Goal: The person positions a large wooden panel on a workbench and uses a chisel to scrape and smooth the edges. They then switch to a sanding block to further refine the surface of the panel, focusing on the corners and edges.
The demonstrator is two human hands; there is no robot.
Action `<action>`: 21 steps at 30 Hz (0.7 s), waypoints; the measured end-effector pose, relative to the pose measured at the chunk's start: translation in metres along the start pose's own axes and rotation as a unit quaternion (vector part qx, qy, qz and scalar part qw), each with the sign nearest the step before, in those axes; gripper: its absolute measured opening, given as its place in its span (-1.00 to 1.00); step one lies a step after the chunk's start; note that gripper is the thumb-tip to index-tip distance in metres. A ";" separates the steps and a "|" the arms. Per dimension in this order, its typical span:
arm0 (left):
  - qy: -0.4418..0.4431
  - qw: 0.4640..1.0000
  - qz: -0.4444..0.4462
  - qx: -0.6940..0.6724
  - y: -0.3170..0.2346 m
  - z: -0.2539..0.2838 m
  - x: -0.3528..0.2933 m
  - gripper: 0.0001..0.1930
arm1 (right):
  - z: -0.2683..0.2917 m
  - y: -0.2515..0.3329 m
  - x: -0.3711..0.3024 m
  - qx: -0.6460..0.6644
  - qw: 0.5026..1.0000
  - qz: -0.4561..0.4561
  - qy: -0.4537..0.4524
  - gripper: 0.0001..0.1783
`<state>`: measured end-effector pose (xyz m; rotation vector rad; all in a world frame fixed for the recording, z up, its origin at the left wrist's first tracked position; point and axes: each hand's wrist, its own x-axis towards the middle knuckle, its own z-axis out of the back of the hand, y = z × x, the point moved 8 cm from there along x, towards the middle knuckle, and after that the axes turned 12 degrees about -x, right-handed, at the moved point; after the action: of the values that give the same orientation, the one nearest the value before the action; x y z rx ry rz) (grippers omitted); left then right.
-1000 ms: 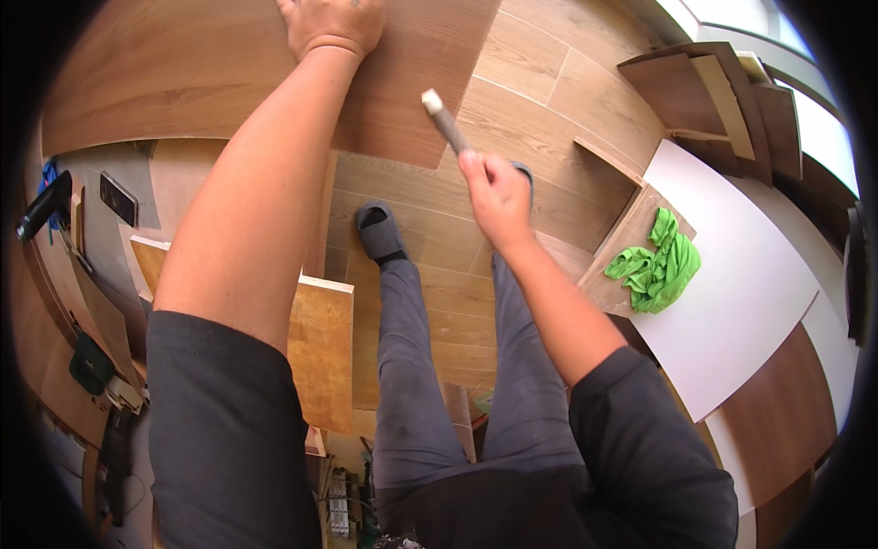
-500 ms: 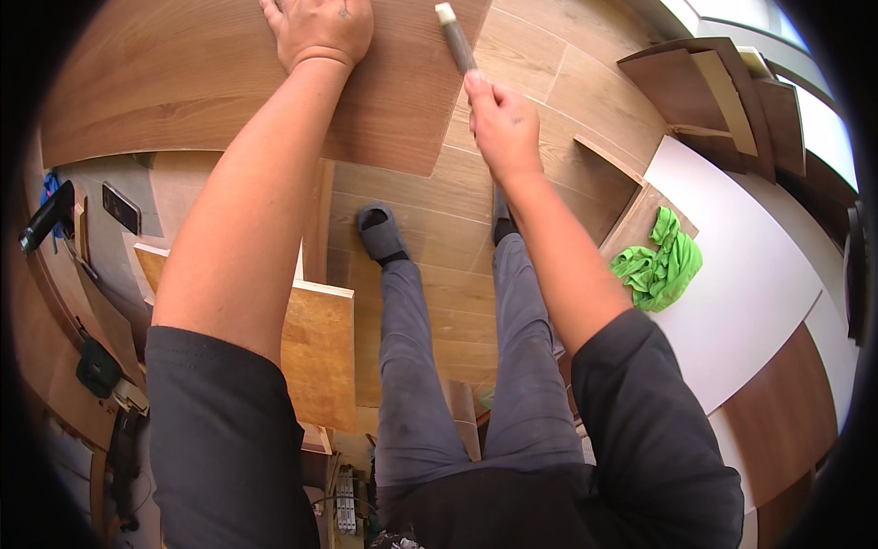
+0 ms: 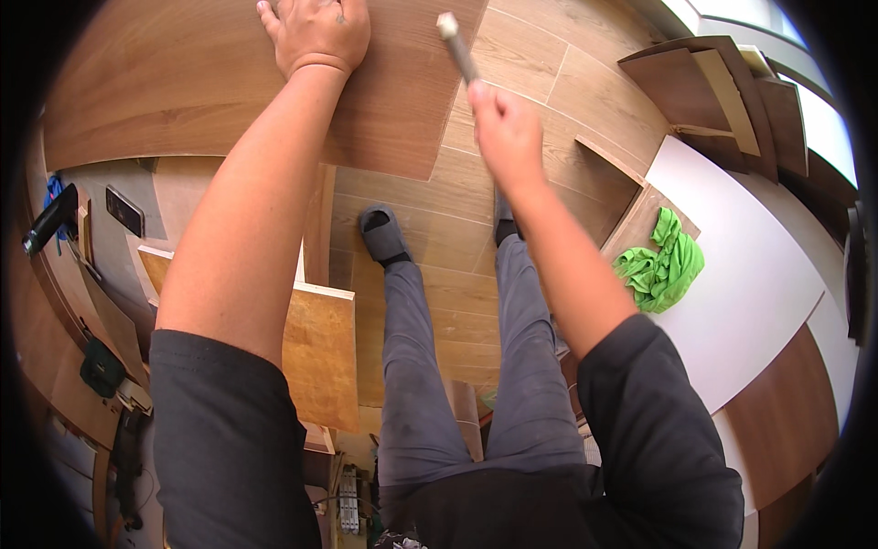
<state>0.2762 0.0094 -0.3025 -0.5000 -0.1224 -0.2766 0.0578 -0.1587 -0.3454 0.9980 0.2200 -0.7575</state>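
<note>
Panel (image 3: 393, 110): brown and wood-grained, lying across the upper left of the frame and running out past its top edge; what bears it is mostly hidden.
Left hand (image 3: 322, 35): palm down on the panel at the top of the frame, the outer finger spread wide, the other fingers largely cut off by the edge; the outstretched arm suggests a press that steadies the panel.
Right hand (image 3: 508, 128): at upper centre, slightly blurred, fingers closed narrow round the tool.
Tool (image 3: 461, 57): slim grey-brown shaft with a pale tip, slanting up and left by the panel's right edge; gripped at its lower end, perhaps so the tip stays free. Its kind, and whether it touches the panel, I cannot tell.
Slippers (image 3: 384, 240): grey, set apart on the floor (image 3: 439, 265) at mid-frame, probably for a firm stance.
Phone (image 3: 125, 210): at the left, on a grey surface below the panel, seemingly laid clear of both hands.
Cloth (image 3: 675, 265): bright green, bunched, right of centre beside the right forearm, apparently kept handy.
White board (image 3: 750, 274): at the right, beneath part of the cloth.
Boards (image 3: 681, 91): stacked at upper right, perhaps to save room.
</note>
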 end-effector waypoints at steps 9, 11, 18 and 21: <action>0.005 1.000 0.009 -0.004 -0.003 0.004 0.000 -0.37 | 0.018 0.018 0.049 0.004 1.000 0.010 -0.021 -0.45; 0.005 1.000 0.012 -0.001 0.001 0.003 0.000 -0.36 | 0.027 0.030 0.062 0.050 0.998 -0.027 -0.009 -0.46; 0.012 1.000 0.024 -0.005 0.003 0.005 0.001 -0.37 | 0.014 0.008 0.004 0.056 0.995 0.003 0.085 -0.48; 0.020 0.999 0.025 -0.010 0.001 0.005 0.001 -0.37 | 0.004 -0.010 -0.009 0.041 0.996 0.009 0.077 -0.48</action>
<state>0.2769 0.0120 -0.2986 -0.5171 -0.0679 -0.2401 0.0442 -0.1612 -0.3452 1.1356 0.3150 -0.6790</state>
